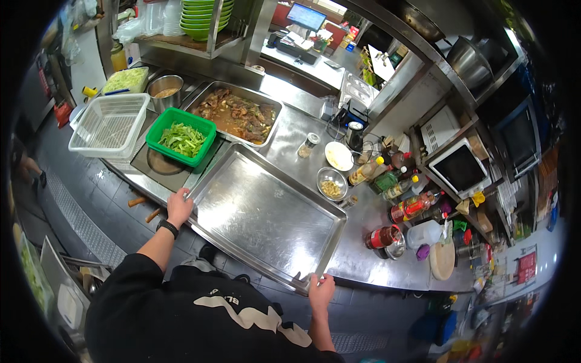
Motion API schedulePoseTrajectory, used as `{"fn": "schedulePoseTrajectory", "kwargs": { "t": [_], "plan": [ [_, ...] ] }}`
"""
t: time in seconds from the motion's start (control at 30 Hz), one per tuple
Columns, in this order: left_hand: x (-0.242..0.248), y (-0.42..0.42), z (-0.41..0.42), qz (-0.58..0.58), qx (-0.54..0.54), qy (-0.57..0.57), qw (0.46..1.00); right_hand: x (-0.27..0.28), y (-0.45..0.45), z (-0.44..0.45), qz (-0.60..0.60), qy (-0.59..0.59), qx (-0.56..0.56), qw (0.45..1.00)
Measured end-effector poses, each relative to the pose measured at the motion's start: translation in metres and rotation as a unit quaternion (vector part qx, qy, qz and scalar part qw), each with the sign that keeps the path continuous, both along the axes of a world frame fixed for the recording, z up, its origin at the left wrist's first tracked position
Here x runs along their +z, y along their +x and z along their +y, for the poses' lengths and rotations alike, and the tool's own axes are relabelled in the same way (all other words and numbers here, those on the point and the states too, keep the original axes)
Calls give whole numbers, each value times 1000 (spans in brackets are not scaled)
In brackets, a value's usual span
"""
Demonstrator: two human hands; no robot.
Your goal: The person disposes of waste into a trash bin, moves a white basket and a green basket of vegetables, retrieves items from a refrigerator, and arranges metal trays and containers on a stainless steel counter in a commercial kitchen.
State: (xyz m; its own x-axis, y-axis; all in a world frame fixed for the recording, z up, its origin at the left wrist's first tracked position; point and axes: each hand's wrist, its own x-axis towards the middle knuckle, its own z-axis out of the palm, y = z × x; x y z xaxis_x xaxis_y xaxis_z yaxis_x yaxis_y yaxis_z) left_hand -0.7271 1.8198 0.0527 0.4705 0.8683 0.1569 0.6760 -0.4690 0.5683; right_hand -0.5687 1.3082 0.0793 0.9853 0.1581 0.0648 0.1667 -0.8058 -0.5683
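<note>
A large rectangular metal tray [268, 213] lies before me at the front of the steel counter, its near edge reaching past the counter's edge. Nothing is in it. My left hand [179, 208] grips its left near corner, and my right hand [321, 290] grips the right near corner. Left of the tray stands a green plastic basket [206, 152] of cut leafy greens. Behind that basket is a deep metal pan [275, 131] holding braised meat in brown sauce.
A white plastic basket [147, 106] and a metal pot [178, 84] stand at the left. Beyond the tray are a glass jar [308, 144], a white plate [339, 155] and a metal bowl [332, 183]. Several sauce bottles and a red-lidded jar [380, 238] stand at the right.
</note>
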Motion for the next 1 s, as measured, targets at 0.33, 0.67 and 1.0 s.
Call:
{"fn": "schedulePoseTrajectory", "kwargs": {
  "t": [0.33, 0.67, 1.0],
  "plan": [
    [33, 16, 21, -34, -53, -80, 995, -36, 48, -13, 4, 35, -64, 997],
    [114, 15, -6, -263, -183, -244, 915, -51, 75, -28, -28, 14, -67, 997],
    [187, -10, -48, -300, -181, -187, 918, -71, 116, -20, -23, 125, -147, 981]
  ]
}}
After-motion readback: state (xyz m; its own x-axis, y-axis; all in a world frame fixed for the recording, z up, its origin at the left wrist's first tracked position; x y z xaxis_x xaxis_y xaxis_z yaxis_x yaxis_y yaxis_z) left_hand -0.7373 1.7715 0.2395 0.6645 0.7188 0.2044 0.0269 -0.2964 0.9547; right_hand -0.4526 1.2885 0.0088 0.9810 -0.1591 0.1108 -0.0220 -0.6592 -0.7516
